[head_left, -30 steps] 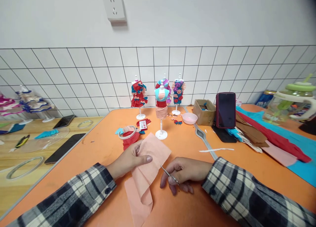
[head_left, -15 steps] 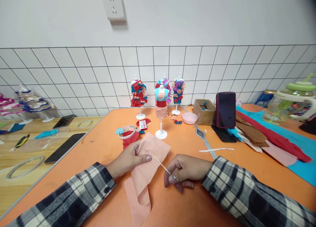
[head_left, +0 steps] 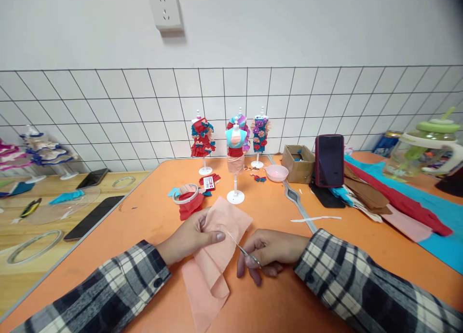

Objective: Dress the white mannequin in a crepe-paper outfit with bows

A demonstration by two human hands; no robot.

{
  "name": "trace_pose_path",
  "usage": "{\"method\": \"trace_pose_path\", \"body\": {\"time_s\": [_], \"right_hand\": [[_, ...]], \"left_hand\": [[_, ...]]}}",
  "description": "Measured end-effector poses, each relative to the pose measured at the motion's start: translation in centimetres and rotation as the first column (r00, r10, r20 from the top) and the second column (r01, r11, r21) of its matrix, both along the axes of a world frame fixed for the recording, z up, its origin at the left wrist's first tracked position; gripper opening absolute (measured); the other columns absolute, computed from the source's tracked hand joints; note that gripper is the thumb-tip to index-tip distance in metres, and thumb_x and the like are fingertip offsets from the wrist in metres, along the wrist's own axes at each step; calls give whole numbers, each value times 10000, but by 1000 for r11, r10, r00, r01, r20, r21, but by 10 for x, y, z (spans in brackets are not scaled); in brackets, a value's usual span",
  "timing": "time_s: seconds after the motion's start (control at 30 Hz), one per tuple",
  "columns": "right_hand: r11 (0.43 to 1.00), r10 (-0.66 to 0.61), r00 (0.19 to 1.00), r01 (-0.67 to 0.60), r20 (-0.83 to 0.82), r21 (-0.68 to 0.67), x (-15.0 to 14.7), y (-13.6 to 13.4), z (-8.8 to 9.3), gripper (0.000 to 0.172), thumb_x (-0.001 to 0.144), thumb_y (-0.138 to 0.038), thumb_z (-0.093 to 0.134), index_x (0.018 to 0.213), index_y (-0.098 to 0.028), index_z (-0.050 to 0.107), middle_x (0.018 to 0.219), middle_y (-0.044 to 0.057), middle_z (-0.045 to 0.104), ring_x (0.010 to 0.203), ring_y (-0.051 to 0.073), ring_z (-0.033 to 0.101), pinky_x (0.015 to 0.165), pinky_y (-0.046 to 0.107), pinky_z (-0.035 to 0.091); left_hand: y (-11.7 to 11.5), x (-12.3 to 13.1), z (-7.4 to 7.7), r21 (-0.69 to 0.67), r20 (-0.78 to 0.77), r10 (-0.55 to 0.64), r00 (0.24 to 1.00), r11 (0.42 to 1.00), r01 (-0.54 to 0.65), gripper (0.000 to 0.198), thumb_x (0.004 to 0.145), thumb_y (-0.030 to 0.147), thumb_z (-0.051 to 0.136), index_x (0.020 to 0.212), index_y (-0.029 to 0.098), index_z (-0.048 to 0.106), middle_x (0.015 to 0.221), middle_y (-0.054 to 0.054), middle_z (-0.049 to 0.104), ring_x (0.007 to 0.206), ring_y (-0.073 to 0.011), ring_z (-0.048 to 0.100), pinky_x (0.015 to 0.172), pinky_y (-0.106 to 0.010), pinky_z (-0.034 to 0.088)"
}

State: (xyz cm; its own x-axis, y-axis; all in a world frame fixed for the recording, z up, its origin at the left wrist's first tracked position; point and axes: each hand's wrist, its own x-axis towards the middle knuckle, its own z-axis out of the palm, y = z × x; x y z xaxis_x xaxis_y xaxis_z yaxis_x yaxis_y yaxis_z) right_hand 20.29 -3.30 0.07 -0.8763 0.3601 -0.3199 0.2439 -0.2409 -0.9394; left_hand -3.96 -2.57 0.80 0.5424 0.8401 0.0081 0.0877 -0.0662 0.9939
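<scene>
A peach-pink sheet of crepe paper (head_left: 217,246) lies loosely folded on the orange table (head_left: 152,217). My left hand (head_left: 191,236) pinches its upper left part, thumb on top. My right hand (head_left: 269,253) is closed on small metal scissors (head_left: 241,248), whose thin blades point up-left at the paper's right edge, just beside my left thumb. Behind the paper stands a small mannequin (head_left: 235,159) dressed in blue, red and peach paper on a white stand.
Two more dressed mannequins (head_left: 202,140) (head_left: 259,135) stand by the tiled wall. A tape ring on red paper (head_left: 188,198), a pink dish (head_left: 277,173), a cardboard box (head_left: 297,163), an upright phone (head_left: 329,160), stacked coloured sheets (head_left: 390,202) and a green-lidded jug (head_left: 423,149) lie around. A wooden table (head_left: 54,212) adjoins at left.
My right hand with the scissors shifted slightly left, bringing the blade tips to the paper's edge. The paper's right side has shifted a little under my left hand.
</scene>
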Motion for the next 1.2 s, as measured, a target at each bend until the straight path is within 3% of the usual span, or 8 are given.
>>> {"method": "trace_pose_path", "body": {"time_s": [0.23, 0.37, 0.57, 0.83, 1.07, 1.2], "right_hand": [[999, -28, 1000, 27, 6, 42, 0, 1, -2, 370, 785, -416, 706, 926, -74, 681, 527, -43, 583, 337, 26, 363, 313, 153, 216], [1000, -10, 1000, 10, 13, 21, 1, 2, -2, 411, 789, -444, 694, 970, -75, 683, 569, -26, 619, 356, 24, 364, 331, 156, 226], [998, 38, 999, -36, -31, 57, -1, 2, 0, 508, 815, -548, 643, 993, -73, 674, 600, -26, 614, 395, 26, 386, 367, 153, 267], [997, 5, 1000, -4, -14, 76, -1, 3, -4, 474, 788, -498, 701, 965, -59, 686, 541, -42, 583, 360, 17, 332, 343, 161, 214], [998, 0, 999, 3, -48, 68, -3, 1, 0, 501, 788, -529, 684, 995, -73, 679, 624, -28, 603, 408, 20, 372, 363, 148, 260], [996, -4, 1000, 5, -10, 91, -3, 3, -2, 491, 781, -510, 699, 972, -59, 692, 566, -37, 586, 394, 17, 361, 367, 153, 242]], "left_hand": [[2, -2, 1, 11, 2, -9, 1000, 1000, 9, 565, 724, 352, 794, 1196, 139, 568, 1183, -118, 661, 1065, -281, 617, 885, -378, 491], [4, -3, -2, 72, -3, -56, 998, 996, 56, 661, 705, 340, 808, 1277, 164, 529, 1317, -126, 588, 1231, -316, 515, 989, -420, 441], [2, -1, -6, 62, 32, -51, 998, 997, 49, 677, 704, 325, 813, 1296, 172, 522, 1335, -127, 580, 1255, -318, 503, 1059, -455, 387], [3, 0, -6, 61, 27, -55, 998, 997, 53, 644, 723, 307, 801, 1288, 173, 520, 1336, -125, 582, 1245, -312, 516, 1040, -441, 408], [0, 1, -4, 25, 16, -63, 998, 998, 63, 649, 724, 312, 799, 1289, 170, 515, 1285, -120, 615, 1223, -318, 530, 995, -434, 445], [0, 1, -5, 3, 27, -58, 998, 998, 58, 610, 720, 320, 802, 1251, 175, 539, 1285, -114, 613, 1198, -316, 549, 954, -418, 474]]}}
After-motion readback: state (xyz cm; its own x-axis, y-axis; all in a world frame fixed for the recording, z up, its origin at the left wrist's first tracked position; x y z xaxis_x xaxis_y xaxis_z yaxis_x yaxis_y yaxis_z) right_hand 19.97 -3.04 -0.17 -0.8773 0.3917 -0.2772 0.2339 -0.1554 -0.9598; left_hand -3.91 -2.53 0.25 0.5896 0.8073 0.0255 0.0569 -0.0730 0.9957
